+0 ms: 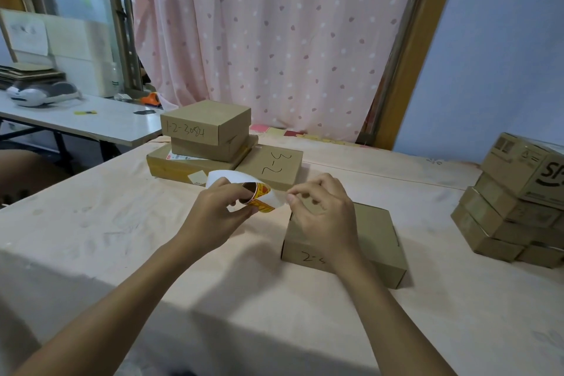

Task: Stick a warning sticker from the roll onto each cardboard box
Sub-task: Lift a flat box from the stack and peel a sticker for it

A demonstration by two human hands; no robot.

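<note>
My left hand (213, 212) grips a small sticker roll (259, 197) with red and yellow warning stickers and a loop of white backing paper, held above the table. My right hand (323, 217) pinches the free end of the white strip at the roll's right side. Right beneath my right hand lies a flat cardboard box (378, 241) marked "2-" on its front. Beyond the roll stands a group of cardboard boxes: one marked "1-2-3084" (207, 122) stacked on others, one marked "3-2" (271, 168) beside them.
A stack of several cardboard boxes (515, 207) stands at the table's right edge. The table wears a pale peach cloth (122, 223). A white side table (91, 122) with small items sits at the back left, a pink curtain (274, 40) behind.
</note>
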